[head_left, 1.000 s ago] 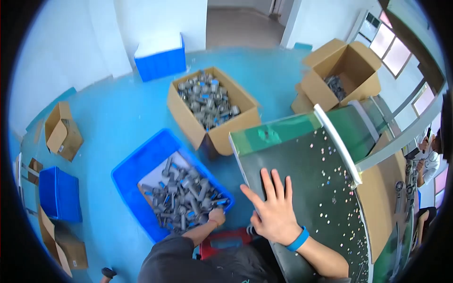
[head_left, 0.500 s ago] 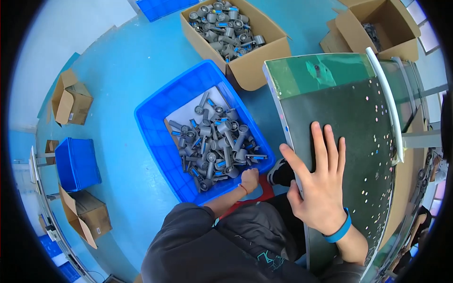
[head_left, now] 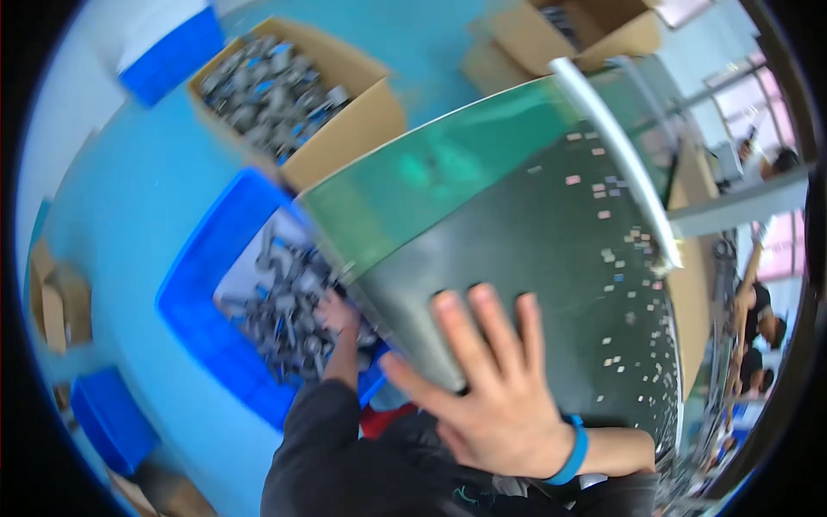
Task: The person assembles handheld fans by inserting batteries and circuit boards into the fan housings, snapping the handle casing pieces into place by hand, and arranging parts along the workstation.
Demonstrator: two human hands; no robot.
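Note:
My left hand (head_left: 334, 314) is down inside a blue plastic bin (head_left: 194, 289), at its right side, over a heap of grey plastic parts (head_left: 289, 314). The parts have round, cup-like heads and stick-like handles, some with blue pieces. Blur softens this hand, but its fingers look apart, and no part shows held in it. My right hand (head_left: 495, 396), with a blue band on the wrist, is spread palm down over the near left edge of a workbench with a dark mat (head_left: 534, 250). Nothing is in it; whether the palm touches the mat I cannot tell.
A cardboard box (head_left: 345, 121) full of similar grey parts stands beyond the bin. Another open carton (head_left: 616, 39) is at the far right. Along the left are a blue crate (head_left: 112, 418) and a carton (head_left: 65, 302). A white tube (head_left: 616, 155) runs above the bench.
My left hand has gone from a closed shape at the bin's near rim to over the parts, its fingers opening. My view has turned right, and the bench covers more of the bin.

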